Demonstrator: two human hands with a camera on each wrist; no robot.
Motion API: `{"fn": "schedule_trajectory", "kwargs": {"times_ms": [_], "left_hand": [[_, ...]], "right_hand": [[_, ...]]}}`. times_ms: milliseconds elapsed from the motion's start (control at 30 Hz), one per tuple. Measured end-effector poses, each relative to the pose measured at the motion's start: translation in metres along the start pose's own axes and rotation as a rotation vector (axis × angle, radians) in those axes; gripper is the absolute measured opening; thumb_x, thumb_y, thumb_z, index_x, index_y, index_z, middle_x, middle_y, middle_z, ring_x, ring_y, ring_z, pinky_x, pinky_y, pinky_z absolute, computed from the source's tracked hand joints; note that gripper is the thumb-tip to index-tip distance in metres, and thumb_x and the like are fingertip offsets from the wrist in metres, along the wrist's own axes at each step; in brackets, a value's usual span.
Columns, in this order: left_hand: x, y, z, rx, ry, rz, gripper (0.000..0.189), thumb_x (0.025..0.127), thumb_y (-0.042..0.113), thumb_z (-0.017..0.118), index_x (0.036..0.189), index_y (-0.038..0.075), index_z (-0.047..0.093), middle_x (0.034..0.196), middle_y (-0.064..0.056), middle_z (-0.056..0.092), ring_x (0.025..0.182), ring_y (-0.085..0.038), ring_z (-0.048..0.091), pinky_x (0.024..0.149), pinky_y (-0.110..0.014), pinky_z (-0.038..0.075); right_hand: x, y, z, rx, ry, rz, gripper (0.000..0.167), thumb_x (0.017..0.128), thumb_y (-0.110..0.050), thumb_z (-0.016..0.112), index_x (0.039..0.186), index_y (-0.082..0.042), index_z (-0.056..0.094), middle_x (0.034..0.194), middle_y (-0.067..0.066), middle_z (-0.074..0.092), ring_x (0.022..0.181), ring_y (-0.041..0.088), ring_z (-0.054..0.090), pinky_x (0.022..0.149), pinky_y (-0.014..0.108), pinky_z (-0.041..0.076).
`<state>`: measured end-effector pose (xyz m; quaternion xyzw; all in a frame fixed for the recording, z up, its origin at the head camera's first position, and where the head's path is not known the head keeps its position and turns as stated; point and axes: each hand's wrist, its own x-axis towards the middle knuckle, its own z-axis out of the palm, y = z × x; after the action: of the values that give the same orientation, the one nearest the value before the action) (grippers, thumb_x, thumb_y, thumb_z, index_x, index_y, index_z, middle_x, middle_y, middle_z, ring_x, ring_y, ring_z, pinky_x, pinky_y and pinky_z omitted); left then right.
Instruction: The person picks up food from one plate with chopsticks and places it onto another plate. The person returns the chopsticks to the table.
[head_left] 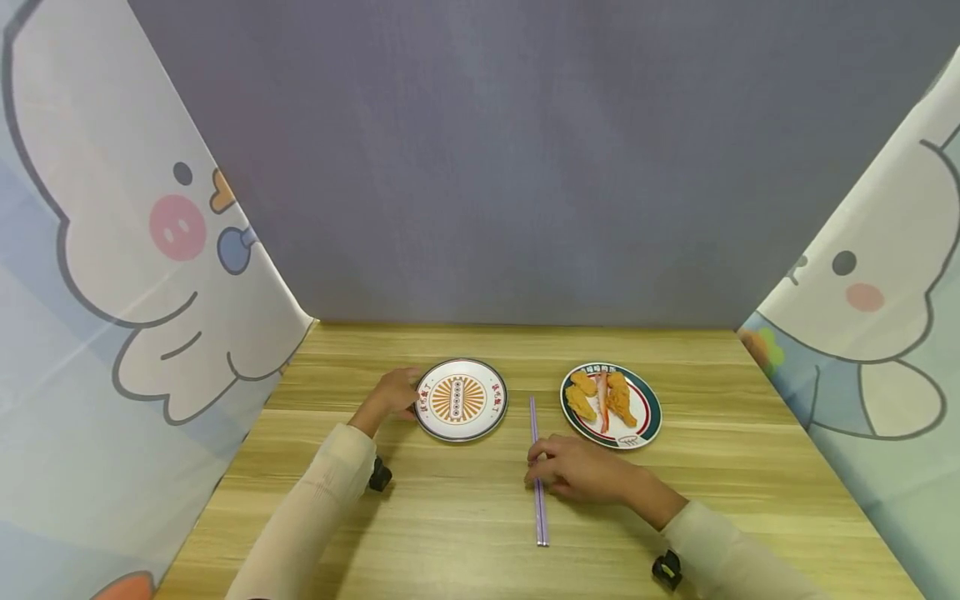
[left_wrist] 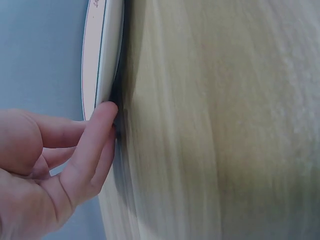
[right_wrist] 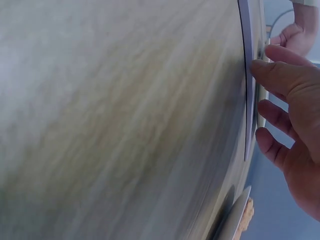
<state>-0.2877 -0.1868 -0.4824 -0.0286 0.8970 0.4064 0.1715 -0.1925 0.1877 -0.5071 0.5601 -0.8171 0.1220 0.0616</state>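
Observation:
An empty white plate with an orange sunburst lies left of centre on the wooden table. My left hand touches its left rim. In the left wrist view the straight fingertips lie against the edge of the plate. A pair of purple chopsticks lies flat between the two plates. My right hand sits over their middle, thumb and fingers pinching them. The right wrist view shows the thumb on the chopsticks. A green-rimmed plate to the right holds fried pieces.
Cartoon-printed curtains stand along the left and right sides of the table. A grey backdrop closes the far side. Bare wood lies in front of the hands, up to the table's near edge.

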Motion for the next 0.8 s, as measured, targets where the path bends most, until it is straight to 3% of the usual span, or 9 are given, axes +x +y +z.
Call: {"fn": "schedule_trajectory", "kwargs": {"times_ms": [133, 333, 567, 800], "left_hand": [[0.001, 0.0, 0.0, -0.045, -0.009, -0.035, 0.066, 0.09, -0.007, 0.056, 0.154, 0.006, 0.044, 0.107, -0.025, 0.064, 0.063, -0.022, 0.072, 0.063, -0.031, 0.068], [0.003, -0.001, -0.001, -0.108, -0.02, -0.068, 0.065, 0.09, -0.007, 0.059, 0.152, 0.007, 0.046, 0.096, -0.02, 0.066, 0.064, -0.022, 0.072, 0.063, -0.031, 0.068], [0.002, -0.003, -0.005, -0.14, -0.021, -0.089, 0.063, 0.092, -0.006, 0.06, 0.152, 0.009, 0.047, 0.096, -0.019, 0.066, 0.067, -0.022, 0.071, 0.065, -0.032, 0.068], [0.003, -0.001, -0.004, -0.184, -0.032, -0.099, 0.065, 0.091, -0.008, 0.059, 0.152, 0.009, 0.047, 0.099, -0.02, 0.068, 0.069, -0.023, 0.072, 0.064, -0.033, 0.068]], "right_hand": [[0.003, 0.0, 0.004, -0.005, -0.028, -0.067, 0.023, 0.091, -0.02, 0.077, 0.11, -0.033, 0.076, 0.115, -0.007, 0.067, 0.102, 0.007, 0.061, 0.087, 0.021, 0.056], [0.005, 0.0, 0.011, -0.039, -0.022, -0.123, 0.016, 0.092, -0.023, 0.076, 0.104, -0.033, 0.078, 0.108, -0.009, 0.068, 0.099, 0.006, 0.06, 0.083, 0.019, 0.055], [0.01, -0.001, 0.012, -0.059, -0.008, -0.14, 0.012, 0.093, -0.025, 0.074, 0.101, -0.033, 0.077, 0.105, -0.012, 0.067, 0.097, 0.006, 0.06, 0.082, 0.019, 0.054], [0.019, -0.004, 0.008, -0.098, -0.074, -0.165, 0.009, 0.093, -0.025, 0.071, 0.096, -0.034, 0.073, 0.099, -0.016, 0.065, 0.091, 0.004, 0.058, 0.077, 0.017, 0.05]]}}
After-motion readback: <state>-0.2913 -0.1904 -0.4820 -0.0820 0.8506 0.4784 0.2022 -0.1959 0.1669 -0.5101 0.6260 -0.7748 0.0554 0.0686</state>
